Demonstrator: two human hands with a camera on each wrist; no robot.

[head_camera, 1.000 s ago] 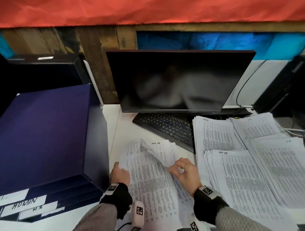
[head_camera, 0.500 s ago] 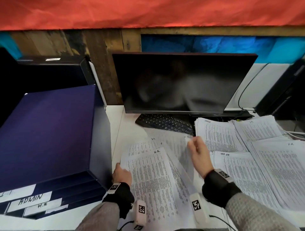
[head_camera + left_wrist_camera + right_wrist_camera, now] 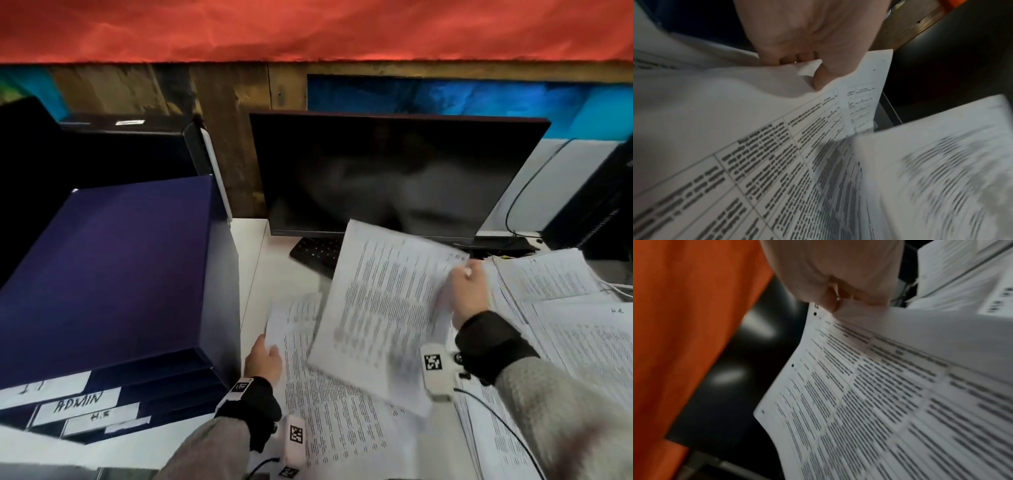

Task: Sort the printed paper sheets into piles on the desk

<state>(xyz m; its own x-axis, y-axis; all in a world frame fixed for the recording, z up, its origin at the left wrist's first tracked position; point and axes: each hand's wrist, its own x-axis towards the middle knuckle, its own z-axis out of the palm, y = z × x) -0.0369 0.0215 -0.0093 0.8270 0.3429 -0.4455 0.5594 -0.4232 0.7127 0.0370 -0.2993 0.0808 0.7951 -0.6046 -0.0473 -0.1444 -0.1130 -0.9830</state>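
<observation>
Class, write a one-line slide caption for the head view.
Right hand lifts a printed sheet toward the piles while left hand holds the unsorted stack.

The lifted sheet is smeared with motion blur in the head view, its print unreadable, and it covers most of the keyboard and the monitor's lower edge. In the right wrist view the right hand is cut by the top edge. The left hand is cropped at the top too, its fingers tucked behind the held stack. The sorted piles run off the right edge, and their handwritten labels are too small to read.
</observation>
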